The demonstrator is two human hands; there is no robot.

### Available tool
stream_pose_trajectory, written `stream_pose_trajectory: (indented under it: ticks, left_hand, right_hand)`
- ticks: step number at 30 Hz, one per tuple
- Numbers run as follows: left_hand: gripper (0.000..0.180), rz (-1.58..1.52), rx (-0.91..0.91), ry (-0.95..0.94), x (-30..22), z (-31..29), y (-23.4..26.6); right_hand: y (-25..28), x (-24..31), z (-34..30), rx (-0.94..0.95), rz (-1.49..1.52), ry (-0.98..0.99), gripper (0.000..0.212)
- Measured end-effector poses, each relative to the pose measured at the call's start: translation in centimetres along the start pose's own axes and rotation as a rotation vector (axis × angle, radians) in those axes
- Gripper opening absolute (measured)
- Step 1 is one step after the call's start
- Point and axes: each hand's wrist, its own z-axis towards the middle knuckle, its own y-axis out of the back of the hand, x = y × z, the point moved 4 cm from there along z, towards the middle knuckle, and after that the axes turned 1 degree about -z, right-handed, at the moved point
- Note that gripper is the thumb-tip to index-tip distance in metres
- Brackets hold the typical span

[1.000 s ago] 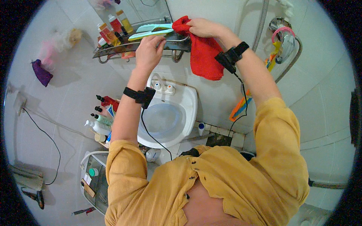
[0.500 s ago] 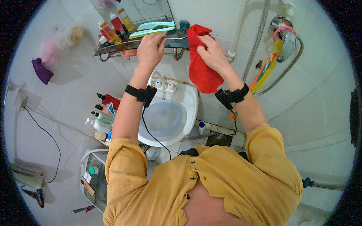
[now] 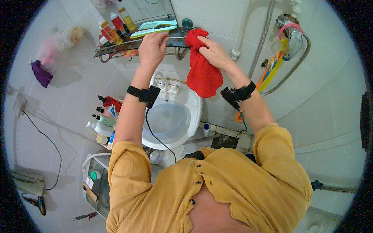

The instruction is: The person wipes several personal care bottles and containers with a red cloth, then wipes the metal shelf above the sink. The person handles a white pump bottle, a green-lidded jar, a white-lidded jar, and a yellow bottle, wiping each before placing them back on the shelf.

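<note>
My right hand [image 3: 215, 52] grips a red cloth [image 3: 204, 77], bunched at the top against the right end of the dark shelf [image 3: 136, 44]. The cloth's lower part hangs free below the shelf, beside the washbasin. My left hand [image 3: 152, 48] is at the shelf's front edge with its fingers curled closed. What it grips, if anything, is hidden. Just behind its fingers lie long light-blue and yellow objects [image 3: 153, 30], perhaps combs or brushes. A dark blue-green round item [image 3: 187, 24] stands at the shelf's back, near the cloth.
Several bottles [image 3: 112, 33] crowd the shelf's left end, under a mirror [image 3: 149, 9]. Below is a white washbasin [image 3: 196, 116] with a tap. Pump bottles [image 3: 103, 126] stand left of it. A shower mixer [image 3: 293, 39] with a grey hose is on the right wall.
My right hand has shifted the red cloth a little left and down at the shelf's end. The left hand stays at the shelf edge; the whole view has shifted slightly.
</note>
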Motion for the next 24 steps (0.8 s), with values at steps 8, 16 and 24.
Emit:
stream_pose_trajectory:
  ticks: [8,16,24]
  left_hand:
    - [0.015,-0.032,-0.001,0.013,0.1,-0.1,0.3]
    - [0.020,-0.182,-0.149,0.035,-1.1,-0.8,2.1]
    - [0.039,-1.301,0.110,0.504,-9.3,-9.7,2.8]
  right_hand:
    - [1.5,-0.2,-1.7,0.288,0.355,-0.299,0.042]
    - [4.0,0.2,-4.9,-0.173,0.954,-0.402,0.038]
    - [-1.9,7.5,-3.8,0.111,0.098,0.026,0.044]
